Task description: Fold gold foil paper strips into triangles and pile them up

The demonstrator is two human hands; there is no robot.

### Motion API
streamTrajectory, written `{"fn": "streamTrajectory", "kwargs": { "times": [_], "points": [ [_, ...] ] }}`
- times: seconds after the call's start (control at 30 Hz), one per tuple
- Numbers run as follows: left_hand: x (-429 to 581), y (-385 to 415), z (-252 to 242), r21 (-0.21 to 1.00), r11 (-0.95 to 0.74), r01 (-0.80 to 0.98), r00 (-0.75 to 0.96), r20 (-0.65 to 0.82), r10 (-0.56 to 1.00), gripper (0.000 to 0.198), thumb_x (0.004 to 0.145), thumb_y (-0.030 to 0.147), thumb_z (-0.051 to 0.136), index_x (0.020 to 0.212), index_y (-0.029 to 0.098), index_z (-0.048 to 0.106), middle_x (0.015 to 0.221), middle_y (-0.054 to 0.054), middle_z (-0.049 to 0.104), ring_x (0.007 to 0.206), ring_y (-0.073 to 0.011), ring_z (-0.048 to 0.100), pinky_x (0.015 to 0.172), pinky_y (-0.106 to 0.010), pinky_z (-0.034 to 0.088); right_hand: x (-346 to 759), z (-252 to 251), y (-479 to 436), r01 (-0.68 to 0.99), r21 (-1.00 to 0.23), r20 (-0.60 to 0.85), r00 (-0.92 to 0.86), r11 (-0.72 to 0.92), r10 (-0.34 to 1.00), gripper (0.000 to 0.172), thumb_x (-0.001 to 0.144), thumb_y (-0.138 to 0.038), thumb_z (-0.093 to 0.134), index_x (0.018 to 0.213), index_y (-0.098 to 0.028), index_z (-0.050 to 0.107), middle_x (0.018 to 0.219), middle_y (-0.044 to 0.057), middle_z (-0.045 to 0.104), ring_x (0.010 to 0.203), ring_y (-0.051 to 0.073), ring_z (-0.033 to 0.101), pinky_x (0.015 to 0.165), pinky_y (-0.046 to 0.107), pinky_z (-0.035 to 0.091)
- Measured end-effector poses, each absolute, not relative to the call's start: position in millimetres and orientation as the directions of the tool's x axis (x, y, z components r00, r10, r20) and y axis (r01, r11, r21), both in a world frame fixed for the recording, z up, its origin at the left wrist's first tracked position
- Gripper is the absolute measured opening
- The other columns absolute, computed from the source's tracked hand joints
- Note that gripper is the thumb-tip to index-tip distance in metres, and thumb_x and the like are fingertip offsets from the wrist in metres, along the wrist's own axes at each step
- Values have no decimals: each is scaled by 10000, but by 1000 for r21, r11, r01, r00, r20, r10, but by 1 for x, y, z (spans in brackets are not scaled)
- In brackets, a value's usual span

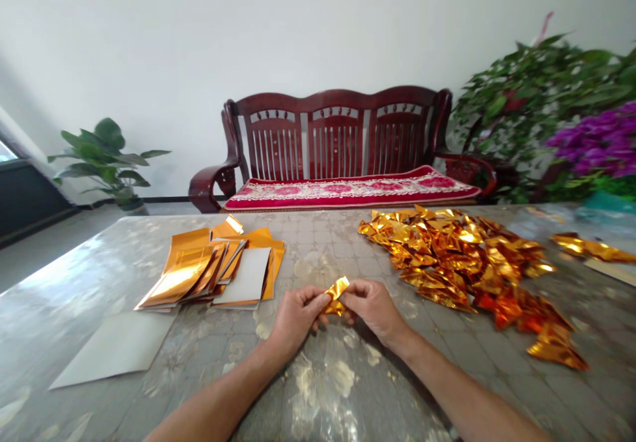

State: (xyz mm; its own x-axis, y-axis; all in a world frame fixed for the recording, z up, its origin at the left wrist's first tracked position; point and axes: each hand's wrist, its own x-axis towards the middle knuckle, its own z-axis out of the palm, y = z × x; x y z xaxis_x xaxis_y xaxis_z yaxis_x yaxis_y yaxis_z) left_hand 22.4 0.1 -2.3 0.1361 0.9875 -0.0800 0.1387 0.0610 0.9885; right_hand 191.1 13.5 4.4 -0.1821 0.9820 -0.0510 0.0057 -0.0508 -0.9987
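Between my two hands, just above the table, is a small folded piece of gold foil paper (337,293). My left hand (302,311) pinches its left side with thumb and fingers. The right side is gripped by my right hand (370,304), also closed in a pinch. To the left lies a loose stack of gold foil sheets (191,273), some with their pale backs up. A big heap of folded gold foil pieces (462,256) spreads over the right of the table.
A single pale sheet (116,349) lies at the table's left. More folded foil (593,248) sits at the far right beside clear plastic. Behind the patterned table (318,376) stand a dark red wooden bench (335,137), potted plants (106,160) and purple flowers (603,140).
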Motion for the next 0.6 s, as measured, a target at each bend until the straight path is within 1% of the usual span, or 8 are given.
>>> {"fn": "streamTrajectory", "kwargs": {
  "times": [0.1, 0.2, 0.3, 0.33, 0.4, 0.5, 0.6],
  "points": [
    [23, 0, -3, 986, 67, 155, 111, -85, 990, 367, 751, 471, 645, 837, 120, 709, 477, 18, 601, 351, -71, 440, 387, -176, 321, 190, 4, 12, 81, -997, -7, -150, 6, 989, 184, 667, -327, 705, 654, -147, 669, 480, -27, 584, 410, 98, 481, 415, 215, 395],
    [22, 0, -2, 973, 16, 230, 70, -33, 997, 295, 767, 411, 636, 798, 129, 717, 512, 3, 631, 396, -92, 506, 417, -185, 354, 190, 3, 13, 103, -993, 29, -190, 49, 981, 186, 667, -328, 705, 695, -146, 681, 537, -15, 620, 461, 107, 518, 461, 220, 417],
    [19, -2, 3, 913, -112, 393, 24, 111, 993, 222, 800, 340, 622, 780, 153, 739, 606, -17, 689, 501, -117, 587, 492, -199, 404, 192, 3, 13, 73, -990, 99, -279, 124, 955, 205, 643, -272, 729, 804, -150, 699, 708, 10, 698, 616, 132, 608, 600, 235, 478],
    [18, -3, 5, 875, -167, 455, 23, 176, 984, 202, 813, 314, 616, 782, 165, 748, 632, -19, 703, 538, -122, 605, 523, -203, 417, 192, 3, 13, 69, -985, 129, -296, 156, 947, 234, 635, -257, 740, 840, -153, 699, 762, 18, 713, 669, 142, 627, 640, 241, 487],
    [17, -5, 7, 789, -275, 550, 46, 300, 953, 179, 835, 267, 605, 790, 190, 760, 677, -17, 722, 601, -127, 626, 583, -206, 435, 193, 5, 13, 84, -971, 189, -291, 222, 938, 258, 656, -275, 752, 882, -162, 698, 806, 28, 721, 722, 158, 642, 674, 253, 494],
    [15, -7, 6, 704, -394, 591, 104, 417, 903, 175, 864, 252, 600, 817, 221, 766, 736, -14, 738, 651, -128, 641, 639, -205, 454, 195, 7, 12, 153, -918, 325, -241, 367, 914, 174, 748, -319, 724, 852, -179, 718, 812, 43, 712, 752, 171, 639, 680, 267, 487],
    [14, -7, 1, 669, -457, 586, 150, 465, 873, 170, 883, 293, 608, 855, 240, 767, 756, -17, 738, 668, -134, 646, 662, -208, 469, 197, 9, 10, 182, -848, 461, -212, 498, 862, 108, 810, -304, 694, 803, -205, 737, 810, 51, 705, 769, 180, 635, 692, 281, 486]
  ]
}}
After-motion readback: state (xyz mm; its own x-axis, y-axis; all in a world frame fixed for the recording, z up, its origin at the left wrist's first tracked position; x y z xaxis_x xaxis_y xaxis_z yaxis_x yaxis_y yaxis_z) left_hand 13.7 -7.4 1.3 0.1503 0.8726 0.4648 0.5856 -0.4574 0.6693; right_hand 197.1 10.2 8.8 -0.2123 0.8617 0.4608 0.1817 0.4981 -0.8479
